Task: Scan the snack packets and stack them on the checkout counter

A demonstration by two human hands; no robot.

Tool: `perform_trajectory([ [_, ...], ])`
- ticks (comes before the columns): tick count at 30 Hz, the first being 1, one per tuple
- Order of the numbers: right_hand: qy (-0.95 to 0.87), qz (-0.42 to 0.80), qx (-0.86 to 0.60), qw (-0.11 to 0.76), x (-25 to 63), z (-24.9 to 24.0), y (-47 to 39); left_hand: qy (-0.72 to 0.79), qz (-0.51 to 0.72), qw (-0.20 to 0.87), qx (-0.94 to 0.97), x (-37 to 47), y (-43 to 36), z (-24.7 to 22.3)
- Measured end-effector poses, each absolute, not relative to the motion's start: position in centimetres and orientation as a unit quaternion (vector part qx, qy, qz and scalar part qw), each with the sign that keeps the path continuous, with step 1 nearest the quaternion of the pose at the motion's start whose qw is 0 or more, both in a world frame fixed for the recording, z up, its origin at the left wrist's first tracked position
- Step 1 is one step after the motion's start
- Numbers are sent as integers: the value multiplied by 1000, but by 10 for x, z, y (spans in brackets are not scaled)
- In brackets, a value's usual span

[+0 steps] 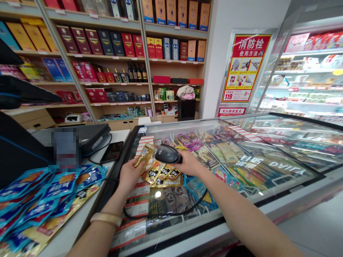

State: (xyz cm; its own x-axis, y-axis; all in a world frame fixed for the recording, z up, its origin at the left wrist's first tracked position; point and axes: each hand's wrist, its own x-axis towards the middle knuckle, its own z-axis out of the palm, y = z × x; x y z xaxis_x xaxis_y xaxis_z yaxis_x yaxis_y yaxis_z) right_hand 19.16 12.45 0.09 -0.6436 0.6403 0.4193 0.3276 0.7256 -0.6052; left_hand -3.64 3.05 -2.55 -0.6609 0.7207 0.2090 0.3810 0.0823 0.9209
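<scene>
Left of centre, the left hand point(130, 175) pinches a gold foil packet point(145, 156), probably best kept flat and unobscured before the black handheld barcode scanner point(167, 154) that the right hand point(189, 163) grips at centre, while an upper-right hydrant poster point(245, 68) reads "消防栓 使用方法" and "119".

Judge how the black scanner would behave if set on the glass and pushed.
The black scanner looks hard-cased, so it should stay stiff. Its rounded outline might let it rock. The black cord looping nearby, apparently its own, could tug it.
</scene>
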Motion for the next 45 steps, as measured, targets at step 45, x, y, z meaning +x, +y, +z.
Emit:
perform_trajectory([
  [45,-851,142,-297,409,211,-11,129,729,271,-171,605,-75,-56,37],
])
